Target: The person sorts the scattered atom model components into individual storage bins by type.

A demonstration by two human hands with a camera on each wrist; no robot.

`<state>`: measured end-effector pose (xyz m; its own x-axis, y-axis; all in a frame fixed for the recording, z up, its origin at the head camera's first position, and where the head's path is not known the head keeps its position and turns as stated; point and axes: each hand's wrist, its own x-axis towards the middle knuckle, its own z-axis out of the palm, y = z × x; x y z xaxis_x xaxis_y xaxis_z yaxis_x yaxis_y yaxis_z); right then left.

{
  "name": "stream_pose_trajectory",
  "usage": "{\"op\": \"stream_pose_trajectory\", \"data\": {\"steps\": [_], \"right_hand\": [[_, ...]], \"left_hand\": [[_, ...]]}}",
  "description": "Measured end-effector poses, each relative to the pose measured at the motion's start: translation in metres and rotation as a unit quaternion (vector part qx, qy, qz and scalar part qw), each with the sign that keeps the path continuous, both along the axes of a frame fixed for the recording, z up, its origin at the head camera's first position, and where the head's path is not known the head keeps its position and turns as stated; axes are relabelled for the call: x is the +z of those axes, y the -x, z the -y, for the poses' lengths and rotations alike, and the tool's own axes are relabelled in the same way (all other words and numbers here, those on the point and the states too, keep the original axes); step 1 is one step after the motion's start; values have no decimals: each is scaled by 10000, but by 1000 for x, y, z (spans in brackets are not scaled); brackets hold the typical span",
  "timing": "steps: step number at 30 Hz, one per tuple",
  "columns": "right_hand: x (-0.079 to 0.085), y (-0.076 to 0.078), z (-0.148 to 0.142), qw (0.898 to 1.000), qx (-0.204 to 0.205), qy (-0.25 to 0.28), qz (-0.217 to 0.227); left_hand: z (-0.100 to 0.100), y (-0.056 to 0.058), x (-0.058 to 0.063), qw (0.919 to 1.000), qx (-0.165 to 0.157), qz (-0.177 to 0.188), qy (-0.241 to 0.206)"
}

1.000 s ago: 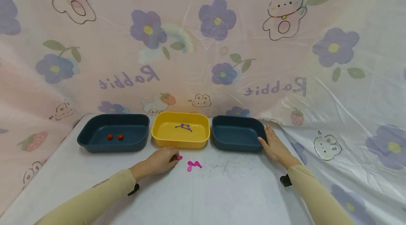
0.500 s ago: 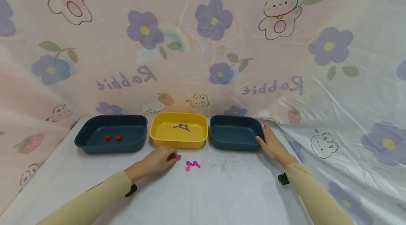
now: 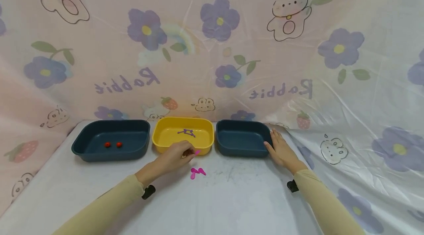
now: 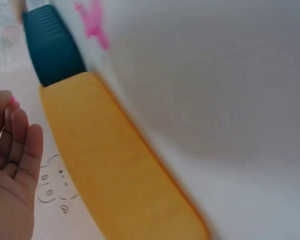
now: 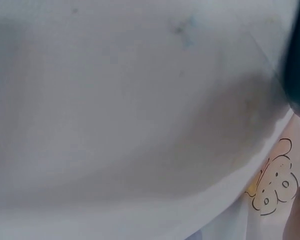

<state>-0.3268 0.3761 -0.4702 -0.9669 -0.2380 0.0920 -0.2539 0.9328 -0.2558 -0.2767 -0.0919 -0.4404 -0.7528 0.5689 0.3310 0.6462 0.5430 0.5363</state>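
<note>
My left hand [image 3: 173, 157] pinches a small bright pink piece [image 3: 197, 152] between thumb and fingertips, raised at the front wall of the yellow tray [image 3: 207, 137]. In the left wrist view the fingers hide most of that pink piece [image 4: 12, 100]. On the white table just in front lie more pink pieces [image 3: 193, 171], touching or joined; I cannot tell which. A purple linked, stick-like shape [image 3: 188, 132] is inside the yellow tray. My right hand [image 3: 284, 154] rests with extended fingers along the right end of a dark blue tray [image 3: 243, 138].
Another dark blue tray [image 3: 132, 135] stands at the left, with two small red round things [image 3: 119, 144] inside. All three trays form a row at the table's back, before a hanging cloth [image 3: 185, 80] printed with flowers and rabbits. Faint grey smudges [image 3: 228, 174] mark the white table.
My left hand has lifted the pink piece off the table and moved it up and forward to the yellow tray. The right hand stays at its tray. The head view has shifted slightly.
</note>
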Motion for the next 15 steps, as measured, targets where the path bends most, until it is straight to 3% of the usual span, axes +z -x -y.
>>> {"op": "stream_pose_trajectory", "data": {"steps": [7, 15], "right_hand": [[2, -2, 2, 10000, -6, -73, -9], [1, -3, 3, 10000, 13, 10, 35]], "left_hand": [[-31, 15, 11, 9996, 33, -171, -202], [-70, 39, 18, 9997, 47, 149, -203]]}}
